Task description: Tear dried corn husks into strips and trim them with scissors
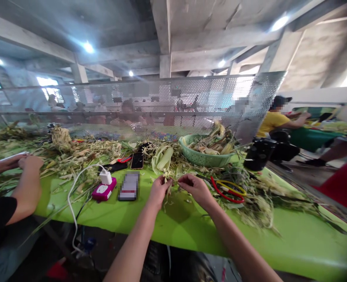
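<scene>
Between thumb and fingers, my left hand pinches a small bunch of pale dried plant strips, whose ends hang below the grip. Close by on the right, my right hand has its thumb and forefinger drawn together; whatever lies between those fingertips is too small to make out. Broad pale green husk leaves lie just beyond both hands. A green plastic basket with dried husks stands behind my right hand. Scissors with red and yellow handles rest to the right of it.
A phone, a darker phone and a magenta power socket with a white plug lie left on the green table. A co-worker's arms reach in from the left. A perforated metal screen stands behind; a black container is right.
</scene>
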Available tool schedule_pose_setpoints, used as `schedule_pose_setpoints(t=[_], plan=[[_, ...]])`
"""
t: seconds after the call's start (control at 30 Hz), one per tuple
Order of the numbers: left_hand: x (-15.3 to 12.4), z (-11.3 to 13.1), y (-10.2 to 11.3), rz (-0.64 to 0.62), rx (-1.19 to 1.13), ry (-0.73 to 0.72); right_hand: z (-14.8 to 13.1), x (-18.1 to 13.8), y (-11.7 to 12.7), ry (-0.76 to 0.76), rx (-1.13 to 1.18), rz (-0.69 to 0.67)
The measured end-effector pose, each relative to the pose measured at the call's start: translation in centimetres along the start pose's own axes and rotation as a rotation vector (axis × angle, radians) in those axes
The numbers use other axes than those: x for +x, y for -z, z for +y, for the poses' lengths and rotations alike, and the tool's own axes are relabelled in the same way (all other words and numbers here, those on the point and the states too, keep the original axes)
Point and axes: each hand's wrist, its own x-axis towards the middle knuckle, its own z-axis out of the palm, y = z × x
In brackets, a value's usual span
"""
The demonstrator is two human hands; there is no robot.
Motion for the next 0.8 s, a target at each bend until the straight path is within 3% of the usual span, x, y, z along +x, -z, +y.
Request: schedule_pose_setpoints(t=[0.23, 0.4, 0.63, 0.8], plan=[[0.1, 0.0, 0.3, -0.023, -0.006, 0.010, -0.5, -0.4, 0.8, 0.093, -0.417, 0.143], [0.2, -0.1, 0.3, 0.040, -0.039, 0.011, -1.1, -0.6, 0.9, 0.120, -0.403, 0.275], [-0.4, 0.5, -0.2, 0.047, -0.011, -0.026, -1.4, -0.7, -0.7, -0.003, -0.164, -0.039], [-0.6, 0.5, -0.2, 0.026, 0.027, -0.022, -1.0, -0.7, -1.3, -0.129, 0.082, -0.127]])
